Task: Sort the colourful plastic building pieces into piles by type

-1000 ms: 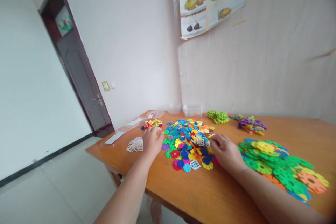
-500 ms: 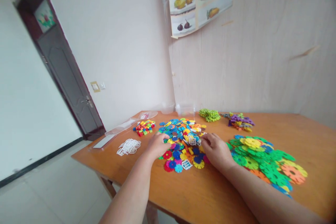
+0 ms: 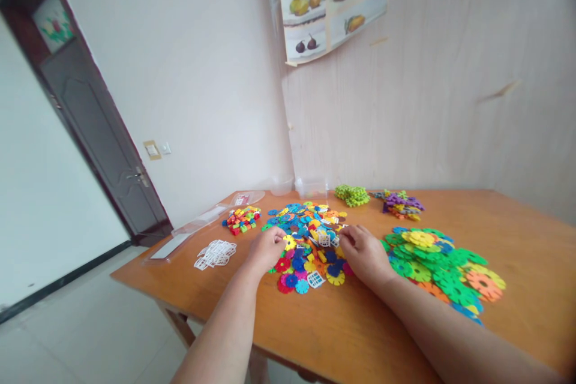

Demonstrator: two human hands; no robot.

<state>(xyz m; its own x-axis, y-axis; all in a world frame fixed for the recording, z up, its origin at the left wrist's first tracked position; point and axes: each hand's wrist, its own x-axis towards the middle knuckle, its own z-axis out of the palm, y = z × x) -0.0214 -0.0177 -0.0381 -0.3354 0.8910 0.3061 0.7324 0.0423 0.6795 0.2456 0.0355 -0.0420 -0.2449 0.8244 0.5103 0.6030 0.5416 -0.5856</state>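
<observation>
A wooden table (image 3: 315, 324) carried colourful discs (image 3: 310, 266) at lower centre, larger discs (image 3: 450, 276) lower right, white lattice pieces (image 3: 216, 254) lower left.

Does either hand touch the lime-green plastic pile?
No: left hand and right hand are at the multicoloured disc heap, clear of the lime-green pile.

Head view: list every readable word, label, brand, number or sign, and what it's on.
Nothing can be read.
Red-and-white label on the clear plastic lid, far left of the table: too small and blurred.
White panel at the table's left edge: no legible lettering.
Fruit paintings on the wall: no lettering visible.
Notched plastic discs: no marks legible.
</observation>
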